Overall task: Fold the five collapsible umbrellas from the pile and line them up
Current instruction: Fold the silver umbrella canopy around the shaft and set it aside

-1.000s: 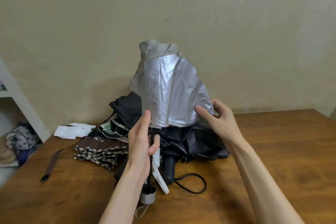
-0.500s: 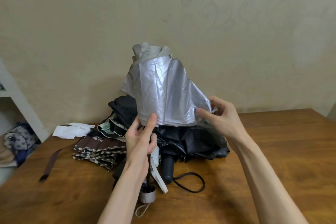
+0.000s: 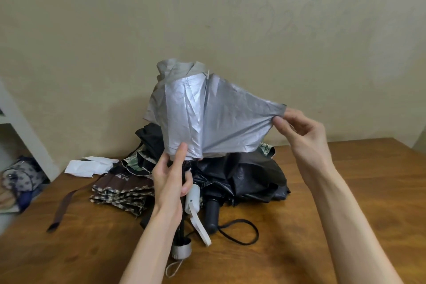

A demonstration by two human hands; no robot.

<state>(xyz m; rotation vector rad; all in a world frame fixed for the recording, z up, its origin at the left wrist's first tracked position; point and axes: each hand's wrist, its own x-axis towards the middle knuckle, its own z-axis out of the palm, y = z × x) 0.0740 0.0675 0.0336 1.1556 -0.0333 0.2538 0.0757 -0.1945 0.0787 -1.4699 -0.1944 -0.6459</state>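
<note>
A silver collapsible umbrella (image 3: 196, 113) stands upright above the pile, canopy loose. My left hand (image 3: 171, 177) grips its shaft just under the canopy, index finger against the fabric; its grey handle end (image 3: 182, 251) hangs below my wrist. My right hand (image 3: 297, 129) pinches a corner of the silver canopy and holds it stretched out to the right. Behind lie a black umbrella (image 3: 249, 177) with a black handle (image 3: 212, 214), a brown patterned umbrella (image 3: 119, 191) and a green-patterned one (image 3: 136, 163). A white handle with strap (image 3: 194, 203) sits by my left hand.
The wooden table (image 3: 357, 191) reaches a beige wall behind the pile. White paper (image 3: 87, 165) lies at the back left, a brown strap (image 3: 64, 207) trails toward the left edge, and a black cord loop (image 3: 244, 233) lies in front. A white shelf and a bag (image 3: 20, 177) stand beyond the left edge.
My right hand has pulled the canopy corner outward to the right and up, spreading one silver panel taut. My left hand keeps its hold on the shaft.
</note>
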